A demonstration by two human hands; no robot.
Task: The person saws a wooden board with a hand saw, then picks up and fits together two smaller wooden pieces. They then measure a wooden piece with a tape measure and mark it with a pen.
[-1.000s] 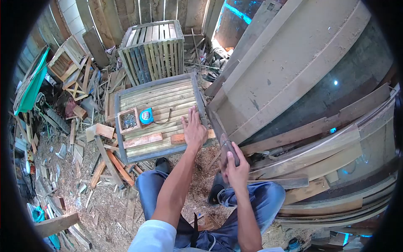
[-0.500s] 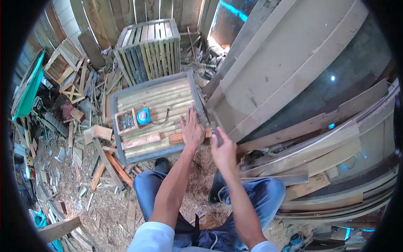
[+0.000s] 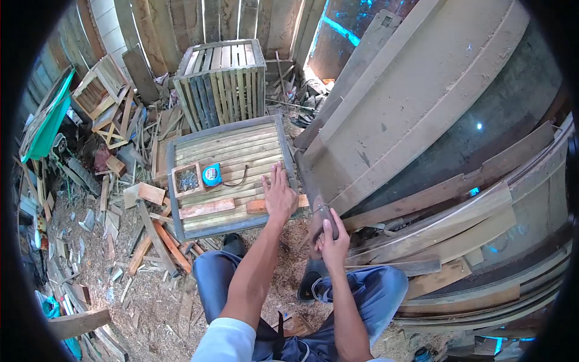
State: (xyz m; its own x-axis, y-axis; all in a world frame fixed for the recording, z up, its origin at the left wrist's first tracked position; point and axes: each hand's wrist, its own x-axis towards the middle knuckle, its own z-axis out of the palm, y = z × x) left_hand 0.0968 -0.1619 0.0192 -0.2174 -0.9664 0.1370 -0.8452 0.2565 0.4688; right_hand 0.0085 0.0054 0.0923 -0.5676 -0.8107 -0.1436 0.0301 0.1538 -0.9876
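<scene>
My left hand (image 3: 279, 193) lies flat, fingers spread, on a reddish wood strip (image 3: 256, 206) that rests across the near edge of a slatted wooden panel (image 3: 229, 148). The strip's right end (image 3: 303, 201) sticks out past the panel. My right hand (image 3: 332, 241) is closed around the dark handle of a handsaw (image 3: 326, 218). Its blade (image 3: 306, 181) runs forward beside the strip's end, to the right of my left hand.
On the panel sit a small box of nails (image 3: 186, 179), a blue tape measure (image 3: 211, 174) and a second reddish strip (image 3: 206, 209). A slatted crate (image 3: 223, 75) stands behind. Large boards (image 3: 416, 102) lean at the right. Offcuts and sawdust (image 3: 120, 241) cover the ground.
My right hand pushed the saw forward toward the strip's end half a second ago and has now drawn it back toward me. My left hand stays on the strip.
</scene>
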